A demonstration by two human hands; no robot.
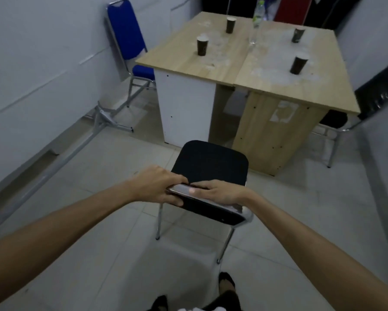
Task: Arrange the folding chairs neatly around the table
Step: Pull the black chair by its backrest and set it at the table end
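A black chair [211, 164] with chrome legs stands on the tiled floor in front of me, its seat facing the near end of the wooden table [251, 70]. My left hand [159, 185] grips the top of its backrest at the left. My right hand [220, 191] grips the same backrest beside it. A blue chair [128, 34] stands at the table's left side, its seat partly under the top. Another black chair [333, 120] sits at the table's right side, mostly hidden by the tabletop.
Several dark paper cups [202, 46] and a plastic bottle [258, 14] stand on the table. A metal frame [105, 117] lies on the floor along the left wall. A wall with a dark strip [381, 90] closes the right side. My feet [226, 283] show below.
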